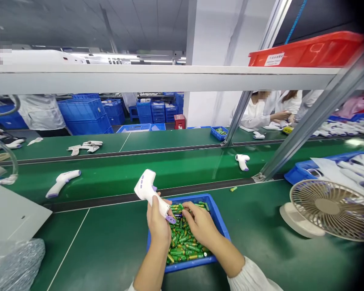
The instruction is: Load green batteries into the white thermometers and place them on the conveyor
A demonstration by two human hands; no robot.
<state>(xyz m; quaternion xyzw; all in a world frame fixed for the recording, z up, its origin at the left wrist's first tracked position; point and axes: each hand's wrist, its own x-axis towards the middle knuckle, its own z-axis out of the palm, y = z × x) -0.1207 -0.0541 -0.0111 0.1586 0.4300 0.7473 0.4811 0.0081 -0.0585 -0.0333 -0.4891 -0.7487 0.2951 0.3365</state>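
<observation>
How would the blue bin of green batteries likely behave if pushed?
The blue bin would probably feel heavy for its size, given the many green batteries heaped inside. Its broad, low shape suggests sliding rather than tipping. The batteries, being loose cylinders, may roll and shift.

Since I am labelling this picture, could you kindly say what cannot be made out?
In the head view:
Blue tray floor: hidden by batteries.
White device's grip: partly covered by the left hand.
Any battery in the right hand: too small to tell.
Red bin's label: too small to read.
Plastic bag: cut off by left edge.
</observation>
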